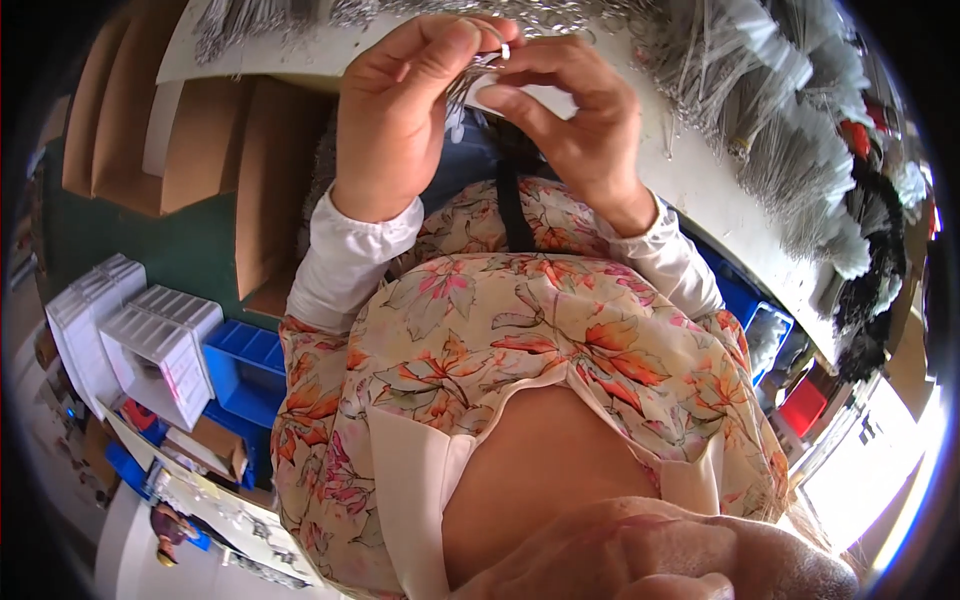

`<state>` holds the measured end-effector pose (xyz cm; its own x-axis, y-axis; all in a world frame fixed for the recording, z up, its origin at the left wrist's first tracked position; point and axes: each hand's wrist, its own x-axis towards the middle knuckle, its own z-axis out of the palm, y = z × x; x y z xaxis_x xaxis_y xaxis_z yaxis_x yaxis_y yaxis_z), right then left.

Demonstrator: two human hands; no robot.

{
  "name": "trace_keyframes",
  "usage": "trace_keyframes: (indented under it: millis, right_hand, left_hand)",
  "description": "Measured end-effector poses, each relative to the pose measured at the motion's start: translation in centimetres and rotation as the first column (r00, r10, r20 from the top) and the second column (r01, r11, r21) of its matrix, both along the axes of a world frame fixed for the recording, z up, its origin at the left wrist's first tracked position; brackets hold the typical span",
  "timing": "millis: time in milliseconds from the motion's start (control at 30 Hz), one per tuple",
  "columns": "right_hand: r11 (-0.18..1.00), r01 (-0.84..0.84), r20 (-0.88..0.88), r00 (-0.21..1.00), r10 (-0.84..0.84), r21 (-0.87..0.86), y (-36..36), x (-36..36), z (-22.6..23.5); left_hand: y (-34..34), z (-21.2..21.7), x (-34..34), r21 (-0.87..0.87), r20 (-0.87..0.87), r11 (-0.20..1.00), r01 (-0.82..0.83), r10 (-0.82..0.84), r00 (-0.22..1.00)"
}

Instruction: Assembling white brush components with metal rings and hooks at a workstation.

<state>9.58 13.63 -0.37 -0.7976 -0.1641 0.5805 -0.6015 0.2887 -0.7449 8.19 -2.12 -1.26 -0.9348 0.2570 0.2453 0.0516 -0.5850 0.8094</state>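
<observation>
Over the table's near edge, both my hands are raised close together at the top of the head view. My left hand [395,110] is closed, pinching a bunch of thin metal wire pieces [458,105] that hang below its fingers. A small curved metal piece [497,38] with a pale tip sticks out between the hands. My right hand [575,115] meets it from the right, index finger and thumb bent around the ends of the pieces. What exactly its fingertips grip is too small to tell.
On the white table [690,175] lie loose metal pieces [400,8] and, at right, several bundles of thin wires with clear plastic [800,150]. Cardboard boxes [205,140] stand left, near white bins [160,350] and a blue bin [245,370]. Another person [170,530] is far off, lower left.
</observation>
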Motion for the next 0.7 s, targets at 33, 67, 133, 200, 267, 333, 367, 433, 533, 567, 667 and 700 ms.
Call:
trace_keyframes:
  millis: [33,67,133,200,267,333,367,433,533,567,667,700]
  right_hand:
    - [0.998,-0.007,0.014,1.0,0.007,-0.061,-0.5,0.0,0.0]
    - [0.997,-0.044,0.021,0.999,0.046,-0.059,-1.0,-0.1,0.4]
    - [0.993,-0.015,-0.145,0.989,0.032,0.117,-2.0,-0.6,2.3]
    - [0.996,-0.045,0.343,0.937,0.07,-0.079,-3.0,-0.3,3.2]
    - [0.848,-0.078,0.527,0.753,0.395,-0.524,-3.7,-1.3,2.8]
    - [0.608,-0.164,0.54,0.323,0.777,-0.777,-2.9,-3.1,1.5]
    - [0.659,-0.353,0.573,0.325,0.752,-0.665,-3.3,-3.2,0.5]
    - [0.743,-0.349,0.691,0.284,0.665,-0.571,-5.7,-1.7,-0.4]
    - [0.806,-0.397,0.806,0.223,0.549,-0.44,-7.6,-0.7,-0.8]
    - [0.802,-0.419,0.809,0.222,0.545,-0.425,-7.7,-0.7,-1.1]
    - [0.801,-0.461,0.822,0.228,0.522,-0.381,-7.0,-1.4,-2.6]
    - [0.825,-0.42,0.836,0.228,0.499,-0.378,-6.8,-1.4,-2.7]
  left_hand:
    - [0.0,0.3,0.5,-0.041,0.006,0.995,-0.093,0.093,0.996]
    - [0.3,0.3,0.8,-0.039,0.013,0.991,-0.131,0.131,0.991]
    - [0.1,0.5,1.3,-0.06,0.008,0.958,-0.28,0.281,0.96]
    - [-2.4,2.0,2.3,-0.186,0.055,0.972,-0.141,0.154,0.987]
    - [-5.5,0.4,2.7,-0.551,-0.436,0.756,-0.354,0.1,0.894]
    - [-9.2,-2.4,3.9,-0.594,-0.658,0.509,-0.623,0.137,0.74]
    - [-11.1,-3.3,4.8,-0.615,-0.642,0.481,-0.625,0.156,0.751]
    - [-15.1,-5.3,6.9,-0.728,-0.439,0.409,-0.55,0.339,0.832]
    - [-23.3,-12.4,12.8,-0.718,-0.057,0.321,-0.618,0.857,0.511]
    - [-25.3,-14.2,14.3,-0.7,-0.106,0.208,-0.683,0.916,0.388]
    - [-29.2,-20.8,17.9,-0.686,-0.118,0.049,-0.726,0.977,0.178]
    - [-29.3,-23.6,18.3,-0.697,-0.079,0.023,-0.717,0.991,0.109]
